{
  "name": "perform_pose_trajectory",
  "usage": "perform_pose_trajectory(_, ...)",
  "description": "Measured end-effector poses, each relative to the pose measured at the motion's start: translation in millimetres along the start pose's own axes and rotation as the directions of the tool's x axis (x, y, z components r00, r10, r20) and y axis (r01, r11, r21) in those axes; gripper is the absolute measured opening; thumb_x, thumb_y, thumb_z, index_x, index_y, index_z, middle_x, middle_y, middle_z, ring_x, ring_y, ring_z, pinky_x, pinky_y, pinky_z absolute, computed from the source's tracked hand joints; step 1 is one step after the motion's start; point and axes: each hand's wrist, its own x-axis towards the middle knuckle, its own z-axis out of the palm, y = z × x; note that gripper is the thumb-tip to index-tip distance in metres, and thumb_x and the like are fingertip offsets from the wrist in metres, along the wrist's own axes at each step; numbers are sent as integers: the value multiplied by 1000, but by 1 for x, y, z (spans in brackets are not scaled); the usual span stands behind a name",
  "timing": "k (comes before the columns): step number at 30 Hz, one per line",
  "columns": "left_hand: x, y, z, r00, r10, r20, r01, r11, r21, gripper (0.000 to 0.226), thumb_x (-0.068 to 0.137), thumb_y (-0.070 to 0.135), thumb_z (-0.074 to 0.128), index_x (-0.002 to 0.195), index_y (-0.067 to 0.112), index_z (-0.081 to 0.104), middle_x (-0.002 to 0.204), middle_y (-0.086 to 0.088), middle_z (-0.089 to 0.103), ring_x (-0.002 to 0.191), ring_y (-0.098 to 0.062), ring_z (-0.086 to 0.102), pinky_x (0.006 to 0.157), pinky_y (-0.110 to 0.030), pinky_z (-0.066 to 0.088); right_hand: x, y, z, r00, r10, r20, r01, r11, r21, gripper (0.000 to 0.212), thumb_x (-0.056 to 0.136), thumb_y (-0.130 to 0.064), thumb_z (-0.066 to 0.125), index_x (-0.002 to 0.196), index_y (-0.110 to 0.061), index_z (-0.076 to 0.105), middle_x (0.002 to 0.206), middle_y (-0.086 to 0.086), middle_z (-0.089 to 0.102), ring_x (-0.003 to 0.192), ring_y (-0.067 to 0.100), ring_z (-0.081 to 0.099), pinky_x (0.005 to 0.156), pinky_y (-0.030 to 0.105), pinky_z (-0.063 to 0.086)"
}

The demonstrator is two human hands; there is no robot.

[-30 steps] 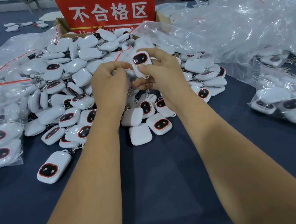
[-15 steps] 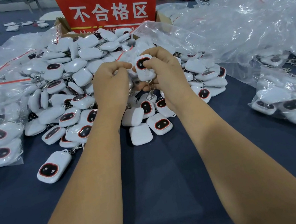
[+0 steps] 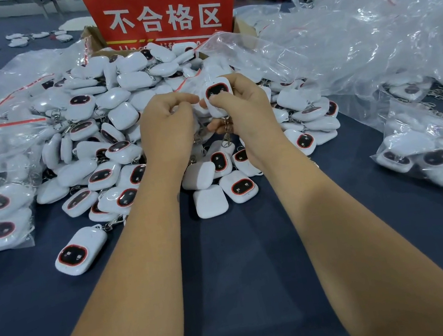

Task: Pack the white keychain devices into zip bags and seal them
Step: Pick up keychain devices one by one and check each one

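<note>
White keychain device [image 3: 218, 95] pinched between right fingers [image 3: 214, 101]

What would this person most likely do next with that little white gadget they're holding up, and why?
Probably slip the device into a zip bag. The right hand grips it above the pile, clasp dangling, while the left hand is closed beside it, perhaps on clear plastic, though that is hard to tell.
</note>
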Motion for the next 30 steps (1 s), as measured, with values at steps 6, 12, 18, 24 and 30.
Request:
perform_pose_trajectory(6,-5,3,-1,996,72,47,-71,997,-25,15,86,32,62,79,44,68,93,22,65,87,5,59,79,-19,47,0,-1,-1,998,4,-69,-3,1000,12,12,91,-3,55,96,-13,59,78,3,63,54,3,59,43,17,39)
perform_pose_trajectory(12,-6,1,-2,987,126,101,-128,992,8,11,91,30,63,93,36,72,112,10,64,107,-3,58,92,-26,47,-1,0,-2,998,-6,-67,4,1000,-28,11,90,-7,59,87,-18,57,80,0,60,63,16,59,42,21,39)
perform_pose_trajectory(18,-6,2,-3,988,116,97,-116,993,-4,16,92,25,63,102,18,74,113,3,65,107,-8,59,94,-29,49,-1,1,-3,999,-39,-22,38,998,-41,14,87,-2,58,86,-16,59,66,-7,64,55,8,59,49,25,51)
perform_pose_trajectory(24,-6,0,-1,991,115,66,-116,993,20,11,90,21,62,94,19,72,106,4,64,92,-9,58,84,-28,50,0,2,-3,1000,-21,2,21,997,-80,11,89,-4,57,93,-14,60,83,9,66,65,14,63,51,27,52)
perform_pose_trajectory(30,-7,1,-1,992,106,73,-107,994,5,10,89,21,61,91,22,71,105,5,65,98,-9,61,86,-29,51,-2,0,-2,1000,-19,1,19,995,-98,10,90,-3,56,92,-13,58,77,9,63,58,13,58,45,23,46)
